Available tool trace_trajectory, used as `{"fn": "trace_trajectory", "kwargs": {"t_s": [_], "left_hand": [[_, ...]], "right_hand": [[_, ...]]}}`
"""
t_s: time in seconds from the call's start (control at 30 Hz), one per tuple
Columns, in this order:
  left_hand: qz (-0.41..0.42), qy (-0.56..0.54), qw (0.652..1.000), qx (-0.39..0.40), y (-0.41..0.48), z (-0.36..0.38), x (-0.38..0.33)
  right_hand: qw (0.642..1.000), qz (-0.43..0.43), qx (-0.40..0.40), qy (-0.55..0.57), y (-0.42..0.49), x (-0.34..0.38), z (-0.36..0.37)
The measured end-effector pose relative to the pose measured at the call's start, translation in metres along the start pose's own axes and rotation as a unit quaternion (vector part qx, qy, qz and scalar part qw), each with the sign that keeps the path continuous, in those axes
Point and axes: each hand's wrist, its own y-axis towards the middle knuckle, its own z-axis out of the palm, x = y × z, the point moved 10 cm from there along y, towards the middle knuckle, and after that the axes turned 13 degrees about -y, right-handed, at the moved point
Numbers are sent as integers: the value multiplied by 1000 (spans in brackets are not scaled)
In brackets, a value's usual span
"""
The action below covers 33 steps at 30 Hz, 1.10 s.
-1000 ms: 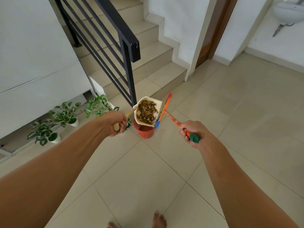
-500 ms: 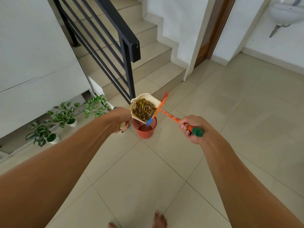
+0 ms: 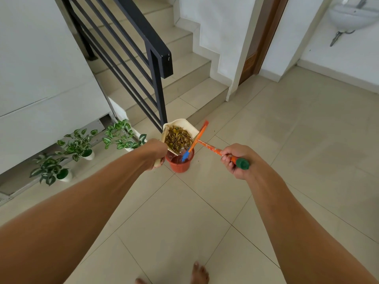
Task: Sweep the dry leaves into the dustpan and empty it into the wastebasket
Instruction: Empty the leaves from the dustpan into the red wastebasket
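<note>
Pale glazed floor tiles cover a landing at the foot of a staircase with a black railing; three potted plants stand along the left wall.

The left hand is clenched around the pale handle of the dustpan, near the handle's end. The cream pan is tilted, its open lip directly above the orange mesh wastebasket, which stands on the floor between both hands. The dry leaves lie heaped in the pan; whether any have reached the basket cannot be told.

The right hand is closed around the orange shaft of the broom, just below its green end cap. The orange cross-head sits against the pan's right edge, with blue bristles reaching down to the basket rim.

Handling notes, by judgement:
- Leaves: very light, loose and brittle. They likely slide in a clump and scatter easily, so a steeper, gradual tilt suits them.
- Dustpan: light, stiff plastic. A grip far out on the handle gives reach but less control of the lip.
- Wastebasket: small, light and narrow-mouthed, so a knock from pan or broom may tip it.
- A few specks lie on the tiles beside the basket.
</note>
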Motion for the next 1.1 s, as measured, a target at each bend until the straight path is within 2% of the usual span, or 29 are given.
{"fn": "trace_trajectory", "kwargs": {"t_s": [0.77,1.1], "left_hand": [[26,107,994,-10,11,22,20],[66,177,982,-12,1,24,2]], "right_hand": [[1000,9,13,22,12,-5,0],[999,24,24,40,10,-9,-10]]}}
